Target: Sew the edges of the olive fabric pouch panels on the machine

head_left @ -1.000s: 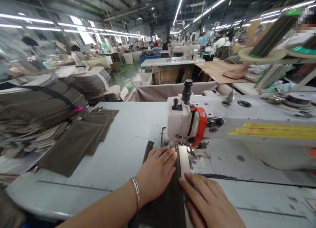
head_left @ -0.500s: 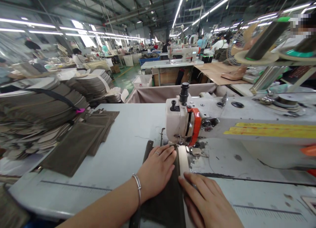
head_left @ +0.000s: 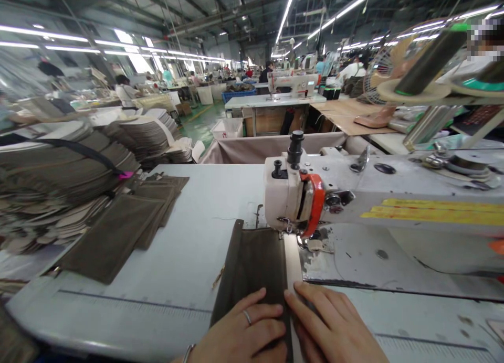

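Note:
A dark olive fabric panel [head_left: 258, 263] lies flat under the needle area of the white sewing machine [head_left: 289, 195]. Along its right edge runs a narrow off-white strip [head_left: 292, 260], which reaches up to the presser foot. My left hand [head_left: 248, 329], with a ring and a bracelet, rests on the lower part of the panel, fingers spread. Beside it, my right hand [head_left: 333, 323] holds the strip at the panel's edge with bent fingers; its thumb is partly hidden. A small brass-coloured zipper pull [head_left: 218, 277] shows at the panel's left side.
Several olive fabric pieces [head_left: 114, 237] overlap on the table's left side, beside tall stacks of cut pieces [head_left: 66, 163]. A thread cone [head_left: 431, 59] stands at upper right. A pinkish cloth bin [head_left: 271, 149] lies beyond the table. Other people work farther back.
My left hand has slid back from near the needle toward me, uncovering the upper panel. My right hand stays almost in place, at the strip.

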{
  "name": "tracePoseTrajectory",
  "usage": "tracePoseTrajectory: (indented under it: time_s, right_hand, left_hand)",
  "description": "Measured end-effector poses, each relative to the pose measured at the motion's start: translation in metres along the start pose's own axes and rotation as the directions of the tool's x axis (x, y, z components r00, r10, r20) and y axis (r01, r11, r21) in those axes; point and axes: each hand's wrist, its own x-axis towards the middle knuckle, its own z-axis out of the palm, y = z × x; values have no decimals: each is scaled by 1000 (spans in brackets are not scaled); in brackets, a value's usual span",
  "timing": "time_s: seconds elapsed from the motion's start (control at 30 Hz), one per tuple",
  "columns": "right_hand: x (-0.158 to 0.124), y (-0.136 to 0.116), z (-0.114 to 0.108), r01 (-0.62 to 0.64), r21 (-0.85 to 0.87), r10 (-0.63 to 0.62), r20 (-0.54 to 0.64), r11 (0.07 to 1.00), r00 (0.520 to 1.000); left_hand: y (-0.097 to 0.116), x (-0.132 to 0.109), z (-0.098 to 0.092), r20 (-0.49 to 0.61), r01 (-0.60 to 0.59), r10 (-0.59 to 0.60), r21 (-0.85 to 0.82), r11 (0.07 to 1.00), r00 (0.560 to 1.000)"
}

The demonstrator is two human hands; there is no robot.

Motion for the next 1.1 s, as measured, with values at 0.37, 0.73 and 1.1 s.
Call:
tracePoseTrajectory:
  time_s: [0.37,0.73,1.1]
  right_hand:
    - [3,3,0,19,-30,-18,17,999,1000]
    - [9,5,3,-29,20,28,28,999,999]
    - [10,4,5,-70,59,66,61,996,996]
  left_hand:
    - [-3,14,-4,-37,93,-93,-12,996,995]
    - [-21,27,-10,140,119,-114,-31,992,984]
    - [-36,43,-10,118,89,-92,33,995,989]
